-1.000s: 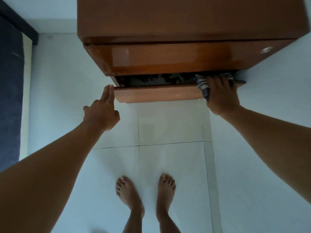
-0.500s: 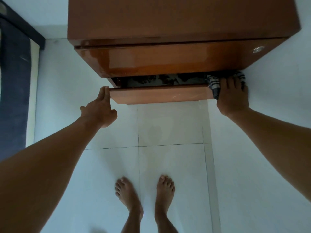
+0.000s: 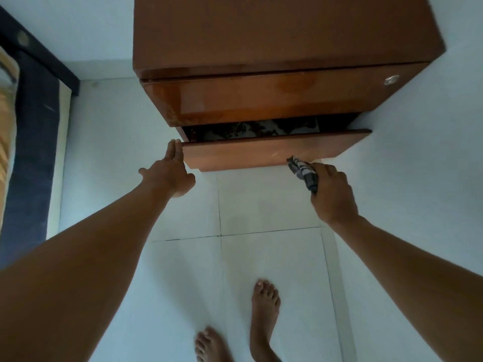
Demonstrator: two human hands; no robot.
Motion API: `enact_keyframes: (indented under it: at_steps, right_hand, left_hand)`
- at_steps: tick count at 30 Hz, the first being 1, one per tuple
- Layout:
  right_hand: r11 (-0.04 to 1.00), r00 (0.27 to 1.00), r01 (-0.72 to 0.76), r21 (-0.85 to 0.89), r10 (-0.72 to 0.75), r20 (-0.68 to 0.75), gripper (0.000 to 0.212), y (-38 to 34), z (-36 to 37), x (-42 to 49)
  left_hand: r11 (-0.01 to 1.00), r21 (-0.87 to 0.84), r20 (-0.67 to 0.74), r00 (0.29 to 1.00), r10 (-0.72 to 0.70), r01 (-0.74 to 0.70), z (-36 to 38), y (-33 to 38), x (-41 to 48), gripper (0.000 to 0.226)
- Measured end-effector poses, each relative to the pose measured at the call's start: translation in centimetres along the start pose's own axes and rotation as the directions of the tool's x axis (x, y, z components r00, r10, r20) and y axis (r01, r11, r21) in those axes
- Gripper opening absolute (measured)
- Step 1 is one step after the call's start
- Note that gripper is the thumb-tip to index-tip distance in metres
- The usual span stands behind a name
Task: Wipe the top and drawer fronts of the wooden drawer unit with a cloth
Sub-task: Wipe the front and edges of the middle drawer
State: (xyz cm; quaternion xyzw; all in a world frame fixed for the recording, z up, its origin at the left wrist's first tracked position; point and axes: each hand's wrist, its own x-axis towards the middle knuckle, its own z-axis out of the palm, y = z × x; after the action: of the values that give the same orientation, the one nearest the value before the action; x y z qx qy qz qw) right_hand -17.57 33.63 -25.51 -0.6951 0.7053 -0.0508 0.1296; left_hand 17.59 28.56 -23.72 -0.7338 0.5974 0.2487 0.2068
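The wooden drawer unit [image 3: 274, 35] stands against the white wall, seen from above. Its upper drawer front [image 3: 261, 100] is closed and carries a round metal lock [image 3: 391, 80]. The lower drawer [image 3: 266, 150] is pulled out a little, with dark contents showing in the gap. My left hand [image 3: 170, 173] has straight fingers touching the lower drawer's left end. My right hand [image 3: 332, 192] grips a dark striped cloth [image 3: 303, 171], whose tip touches the lower edge of that drawer front, right of centre.
White tiled floor [image 3: 261, 205] lies below the unit, with my bare feet [image 3: 264, 304] on it. A dark blue bed frame [image 3: 34, 142] with an orange-patterned mattress runs along the left edge. White wall borders the unit on the right.
My right hand with the cloth left the drawer's top right edge and came down to the front's lower edge. My left hand stayed at the drawer's left end. The view shifted right.
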Motion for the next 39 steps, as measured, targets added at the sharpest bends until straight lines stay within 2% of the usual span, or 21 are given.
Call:
enact_keyframes:
  at_steps: [4,8,11,15,18,22,27,30,35,39]
  right_hand:
    - [0.996,0.998,0.057,0.069,-0.055,-0.038,0.058,-3.4,-0.8,-1.8]
    - [0.981,0.980,0.157,0.117,-0.139,-0.144,0.064,-6.9,-2.2,-1.5]
    - [0.963,0.957,0.215,0.160,-0.175,-0.232,0.064,-9.6,-2.3,0.7]
    - [0.944,0.910,0.314,0.105,-0.267,-0.318,0.067,-13.2,-0.3,3.2]
    - [0.921,0.869,0.373,0.115,-0.302,-0.393,0.077,-15.3,2.6,4.0]
    - [0.884,0.786,0.463,0.071,-0.372,-0.494,0.078,-16.9,6.1,4.5]
    - [0.871,0.688,0.491,-0.024,-0.404,-0.603,0.069,-17.7,11.9,4.1]
    - [0.871,0.635,0.473,-0.135,-0.443,-0.632,0.066,-17.0,16.7,4.3]
    - [0.889,0.697,0.403,-0.216,-0.451,-0.557,0.083,-16.9,21.9,6.6]
    - [0.900,0.665,0.384,-0.208,-0.425,-0.613,0.073,-16.9,23.0,8.4]
  left_hand:
    - [0.998,0.008,0.049,0.997,0.057,-0.058,-1.3,-0.8,-0.2,0.086]
    - [0.990,0.005,0.070,0.988,0.139,-0.140,-2.7,-1.7,-0.1,0.076]
    - [0.990,0.014,0.009,0.990,0.142,-0.142,-3.0,-1.6,0.0,0.071]
    - [0.974,0.034,-0.146,0.963,0.228,-0.225,-1.7,-2.2,0.7,0.070]
    - [0.941,-0.078,-0.339,0.896,0.286,-0.330,1.0,-3.5,1.4,0.073]
    - [0.871,-0.223,-0.560,0.789,0.254,-0.439,3.6,-4.6,2.3,0.078]
    - [0.867,-0.190,-0.676,0.702,0.226,-0.461,4.8,-5.6,4.1,0.073]
    - [0.819,-0.157,-0.769,0.589,0.249,-0.551,6.6,-5.2,4.6,0.072]
    - [0.732,-0.080,-0.889,0.381,0.255,-0.676,9.3,-3.8,6.1,0.061]
    - [0.748,-0.107,-0.925,0.341,0.166,-0.655,10.3,-2.7,7.4,0.053]
